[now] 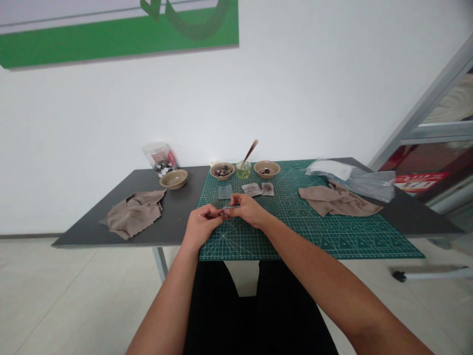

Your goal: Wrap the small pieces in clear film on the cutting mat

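Over the front of the green cutting mat (332,241), my left hand (201,224) and my right hand (247,209) meet, fingertips close together. Both are closed in a pinch around a small, thin greyish piece (231,207). Fingers cover much of it, so its kind cannot be made out. Just beyond the hands lies a translucent grey square (225,192). To its right are two pale squares with dark smudges, one (252,189) beside the other (268,189).
Behind stand a bowl of dark chunks (222,171), a glass jar (243,170) with thin sticks and a bowl with a few dark pieces (266,169). Left are a brown cloth (136,214), a bowl (173,179) and a plastic tub (159,159). Right are another cloth (338,198) and plastic bag (369,182).
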Motion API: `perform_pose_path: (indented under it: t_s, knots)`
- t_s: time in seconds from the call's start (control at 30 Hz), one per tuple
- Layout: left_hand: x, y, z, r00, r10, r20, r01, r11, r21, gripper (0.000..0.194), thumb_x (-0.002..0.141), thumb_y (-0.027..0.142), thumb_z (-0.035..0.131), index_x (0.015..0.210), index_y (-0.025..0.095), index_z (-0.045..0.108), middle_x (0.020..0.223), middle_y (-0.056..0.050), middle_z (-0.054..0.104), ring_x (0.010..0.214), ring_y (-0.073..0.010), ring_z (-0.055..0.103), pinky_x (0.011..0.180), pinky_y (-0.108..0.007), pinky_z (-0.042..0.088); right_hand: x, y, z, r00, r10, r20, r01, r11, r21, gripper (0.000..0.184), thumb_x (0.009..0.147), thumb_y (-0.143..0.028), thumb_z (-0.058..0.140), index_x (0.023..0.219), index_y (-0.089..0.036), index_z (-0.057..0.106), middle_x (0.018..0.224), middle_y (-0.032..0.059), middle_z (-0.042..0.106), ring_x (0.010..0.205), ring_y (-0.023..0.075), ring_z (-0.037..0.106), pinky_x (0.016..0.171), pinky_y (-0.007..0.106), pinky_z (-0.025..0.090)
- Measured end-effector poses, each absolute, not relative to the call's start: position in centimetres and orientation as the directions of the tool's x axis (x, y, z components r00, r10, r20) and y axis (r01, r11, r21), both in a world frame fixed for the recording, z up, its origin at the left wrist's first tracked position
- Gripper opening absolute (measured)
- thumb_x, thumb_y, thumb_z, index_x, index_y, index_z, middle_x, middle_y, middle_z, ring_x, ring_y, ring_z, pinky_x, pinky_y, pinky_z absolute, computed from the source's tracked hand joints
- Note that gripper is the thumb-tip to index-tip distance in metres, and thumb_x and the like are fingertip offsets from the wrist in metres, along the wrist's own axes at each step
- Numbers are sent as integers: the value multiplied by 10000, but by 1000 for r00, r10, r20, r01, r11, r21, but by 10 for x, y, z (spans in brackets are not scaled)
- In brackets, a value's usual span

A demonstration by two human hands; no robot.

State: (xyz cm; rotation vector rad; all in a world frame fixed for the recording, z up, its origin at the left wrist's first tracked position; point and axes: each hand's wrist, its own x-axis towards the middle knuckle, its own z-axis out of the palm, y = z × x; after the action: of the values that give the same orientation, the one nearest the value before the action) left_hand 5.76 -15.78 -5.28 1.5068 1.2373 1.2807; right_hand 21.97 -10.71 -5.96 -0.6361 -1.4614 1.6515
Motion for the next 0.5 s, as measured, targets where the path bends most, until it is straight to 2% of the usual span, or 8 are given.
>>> perform_pose_path:
  t_s: [0.13, 0.33, 0.5]
  knots:
    - [57, -158, -52, 12, 979, 204, 147, -204, 968, 153, 629, 223, 721, 615, 166, 580, 648, -3, 674, 638, -155, 635, 623, -268, 485, 220, -106, -60, -549, 827, 119, -268, -40, -963, 469, 546, -385, 818, 645, -198, 399, 587, -43, 606, 586, 162, 623, 611, 305, 481]
    - [56, -157, -56, 14, 978, 208, 196, -206, 959, 143, 614, 192, 711, 597, 169, 570, 629, 10, 656, 619, -145, 624, 608, -259, 476, 221, -109, -56, -528, 837, 143, -222, 26, -975, 437, 559, -384, 811, 641, -190, 427, 582, -54, 594, 594, 140, 605, 616, 286, 469]
    - [59, -158, -53, 38, 981, 190, 108, -193, 975, 153, 615, 212, 718, 610, 178, 568, 662, -10, 690, 671, -177, 659, 643, -290, 502, 218, -112, -53, -520, 845, 129, -252, -8, -968, 458, 567, -398, 806, 635, -202, 397, 552, -48, 594, 546, 145, 595, 573, 286, 460]
